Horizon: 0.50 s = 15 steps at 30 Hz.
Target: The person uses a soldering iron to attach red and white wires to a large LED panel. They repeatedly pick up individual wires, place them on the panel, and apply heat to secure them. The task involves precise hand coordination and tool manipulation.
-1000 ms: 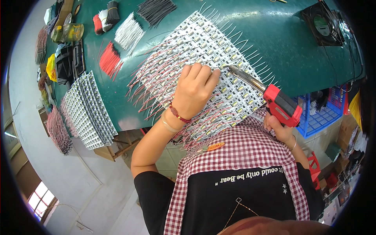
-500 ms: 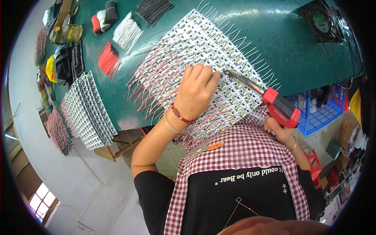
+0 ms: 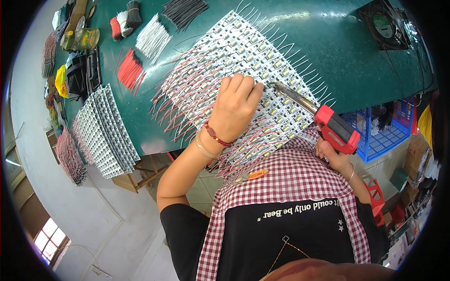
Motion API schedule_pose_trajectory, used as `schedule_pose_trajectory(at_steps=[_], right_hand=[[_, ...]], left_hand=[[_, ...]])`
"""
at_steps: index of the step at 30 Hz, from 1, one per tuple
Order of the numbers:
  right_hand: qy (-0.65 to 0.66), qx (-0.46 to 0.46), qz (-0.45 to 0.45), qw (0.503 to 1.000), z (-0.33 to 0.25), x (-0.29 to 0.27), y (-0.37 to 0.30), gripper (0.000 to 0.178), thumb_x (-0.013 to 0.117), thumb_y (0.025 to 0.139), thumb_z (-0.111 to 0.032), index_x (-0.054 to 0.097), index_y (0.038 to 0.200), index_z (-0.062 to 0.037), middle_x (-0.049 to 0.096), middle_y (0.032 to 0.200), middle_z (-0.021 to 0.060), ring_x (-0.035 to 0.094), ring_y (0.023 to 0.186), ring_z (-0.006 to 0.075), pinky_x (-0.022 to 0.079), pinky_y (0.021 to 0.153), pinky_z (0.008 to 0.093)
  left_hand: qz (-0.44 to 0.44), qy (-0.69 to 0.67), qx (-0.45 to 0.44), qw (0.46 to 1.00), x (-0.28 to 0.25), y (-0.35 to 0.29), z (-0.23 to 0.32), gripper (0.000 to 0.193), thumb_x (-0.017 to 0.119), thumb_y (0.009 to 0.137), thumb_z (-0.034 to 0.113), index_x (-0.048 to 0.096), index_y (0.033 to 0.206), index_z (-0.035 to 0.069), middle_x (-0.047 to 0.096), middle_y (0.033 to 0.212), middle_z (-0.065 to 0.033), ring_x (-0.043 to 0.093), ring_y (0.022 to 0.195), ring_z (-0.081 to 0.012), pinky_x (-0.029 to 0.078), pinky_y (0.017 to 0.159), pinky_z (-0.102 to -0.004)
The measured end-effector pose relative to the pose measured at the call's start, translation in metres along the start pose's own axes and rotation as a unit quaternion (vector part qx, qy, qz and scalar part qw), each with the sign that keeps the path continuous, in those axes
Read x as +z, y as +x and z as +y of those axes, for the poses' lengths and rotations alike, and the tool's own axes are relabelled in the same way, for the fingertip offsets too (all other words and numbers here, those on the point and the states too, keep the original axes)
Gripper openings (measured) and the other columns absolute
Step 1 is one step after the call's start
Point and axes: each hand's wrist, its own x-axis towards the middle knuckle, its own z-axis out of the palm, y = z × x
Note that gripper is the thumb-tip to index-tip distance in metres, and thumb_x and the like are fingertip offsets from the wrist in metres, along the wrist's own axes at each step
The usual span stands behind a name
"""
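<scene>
Circuit board (image 3: 251,59), partly over the tabletop (image 3: 328,65): my left hand (image 3: 236,110), nearer, bends over its middle, hold hidden; my right hand (image 3: 332,153) grips the soldering iron (image 3: 336,129), slanting in from the board's right.

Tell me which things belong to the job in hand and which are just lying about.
Part of the job:
wired white circuit panel, under the left hand
red soldering gun, in the right hand
probably loose red wires, white wires

Lying about, apparently:
yellow-lidded jar
yellow bag
red plastic stool
</scene>
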Motion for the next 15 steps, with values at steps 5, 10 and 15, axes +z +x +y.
schedule_pose_trajectory(at_steps=[5, 10, 15], right_hand=[[-0.006, -0.011, 0.004, 1.000, 0.000, 0.001, 0.000, 0.008, 0.059, 0.093, -0.010, 0.060, 0.091, -0.0022, 0.058, 0.074, 0.0013, 0.054, 0.065, 0.0099, 0.044, 0.060, 0.0267], [-0.002, -0.012, 0.013, 1.000, 0.004, -0.003, -0.004, 0.011, 0.060, 0.093, -0.013, 0.060, 0.089, -0.0021, 0.058, 0.073, 0.0015, 0.054, 0.064, 0.0099, 0.044, 0.059, 0.0264], [0.003, 0.008, 0.005, 1.000, 0.015, -0.014, -0.015, 0.010, 0.062, 0.092, -0.012, 0.060, 0.091, -0.0022, 0.058, 0.075, 0.0015, 0.055, 0.067, 0.0104, 0.045, 0.061, 0.0271]], left_hand=[[0.000, 0.023, 0.008, 1.000, -0.004, 0.003, 0.000, 0.029, 0.061, 0.069, -0.001, 0.068, 0.097, 0.004, 0.052, 0.080, -0.0037, 0.051, 0.077, -0.0214, 0.038, 0.069, -0.0342], [0.031, -0.015, 0.012, 0.999, -0.007, -0.003, 0.011, 0.029, 0.062, 0.069, 0.000, 0.069, 0.098, 0.004, 0.054, 0.080, -0.0037, 0.052, 0.075, -0.0213, 0.040, 0.069, -0.0341], [0.014, -0.049, -0.005, 0.999, 0.005, -0.009, 0.017, 0.030, 0.062, 0.070, -0.001, 0.068, 0.099, 0.002, 0.054, 0.080, -0.0055, 0.052, 0.073, -0.0218, 0.041, 0.068, -0.0341]])
